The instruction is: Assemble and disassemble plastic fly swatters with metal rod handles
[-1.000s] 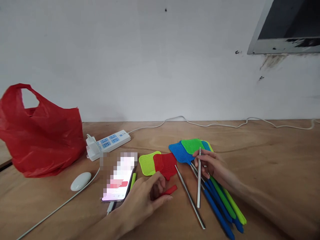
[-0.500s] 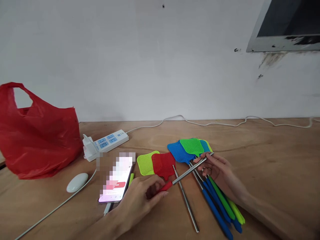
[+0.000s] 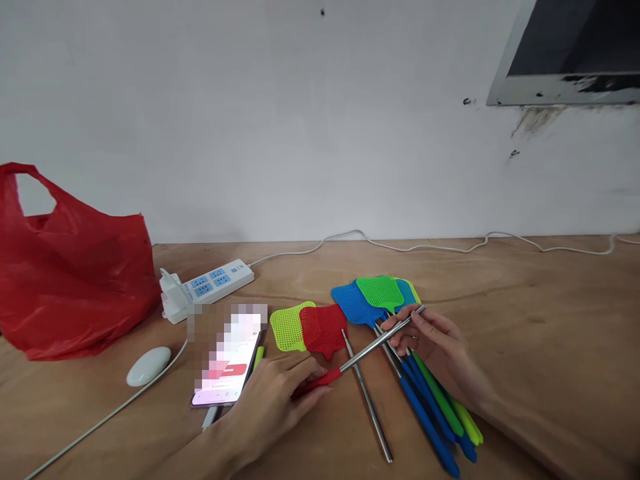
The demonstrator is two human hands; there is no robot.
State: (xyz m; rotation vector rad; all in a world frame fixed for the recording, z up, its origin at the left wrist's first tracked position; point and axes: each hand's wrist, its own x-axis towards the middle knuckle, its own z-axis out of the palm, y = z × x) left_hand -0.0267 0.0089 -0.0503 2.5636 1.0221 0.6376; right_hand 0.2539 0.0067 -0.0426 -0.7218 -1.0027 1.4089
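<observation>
My left hand (image 3: 275, 390) is closed around a red fly swatter handle (image 3: 325, 379). From the handle a shiny metal rod (image 3: 371, 347) slants up to the right, where the fingers of my right hand (image 3: 443, 337) pinch its far end. Below it, a loose metal rod (image 3: 373, 407) lies on the table. A red swatter head (image 3: 325, 327) overlaps a yellow-green swatter head (image 3: 287, 327) just beyond my left hand. Several assembled swatters with blue handles (image 3: 425, 420), green and yellow-green handles lie partly under my right hand; their heads, such as a green one (image 3: 380, 293), overlap behind it.
On the left are a lit phone (image 3: 227, 373), a white oval mouse-like object (image 3: 149, 366), a white power strip (image 3: 220, 283) and a red plastic bag (image 3: 80, 280). A white cable (image 3: 420, 248) runs along the wall at the wooden table's (image 3: 550, 320) back.
The view has shifted slightly, so everything sits a little further left. More of the red handle shows beyond my left fingers. Both hands keep their grip.
</observation>
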